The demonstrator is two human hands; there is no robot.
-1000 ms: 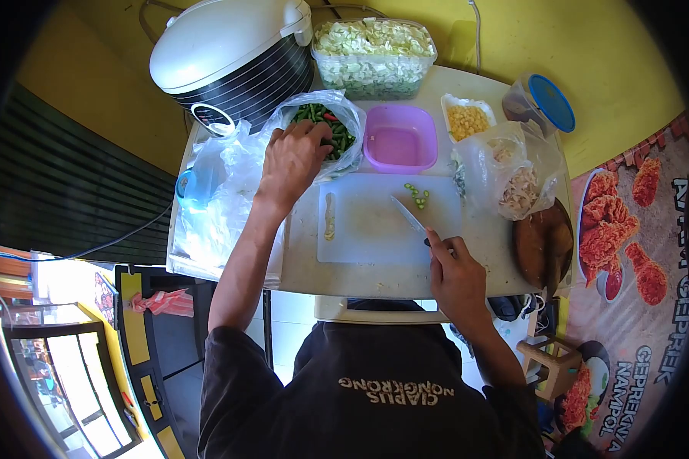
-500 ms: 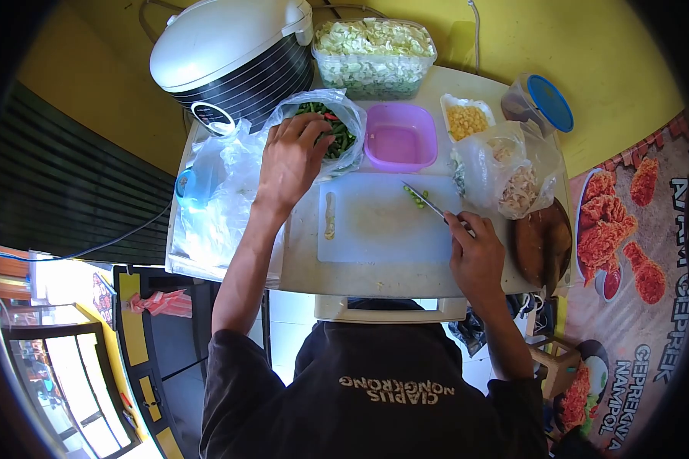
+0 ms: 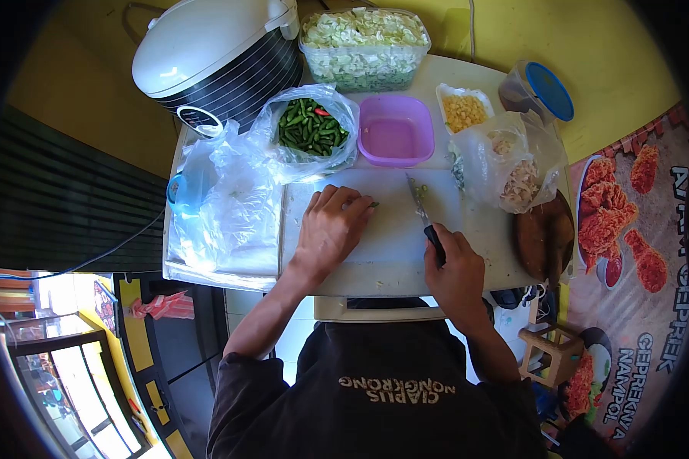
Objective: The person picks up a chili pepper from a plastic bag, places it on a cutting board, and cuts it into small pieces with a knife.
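And here's the left hand point(image 3: 333, 229), down over the white cutting board point(image 3: 390, 241), fingers pinched around a green chili point(image 3: 373, 204), with just its tip peeking out to the right! Over on the other side, the right hand point(image 3: 457, 271) is wrapped round the black handle of a knife point(image 3: 435, 243), blade aimed away from the body; whether its edge touches the board, I can't tell. The two hands are well apart, and right beside the blade sit little green slices point(image 3: 424, 188). Beyond the left hand, an open plastic bag point(image 3: 337, 164) brims with green chilies point(image 3: 306, 134), one red chili point(image 3: 321, 112) flashing on top. Next to it, a purple tub point(image 3: 396, 158), just past the board's far edge, and behind that on the desk point(image 3: 486, 237), a clear container point(image 3: 367, 69) piled with chopped leaves!
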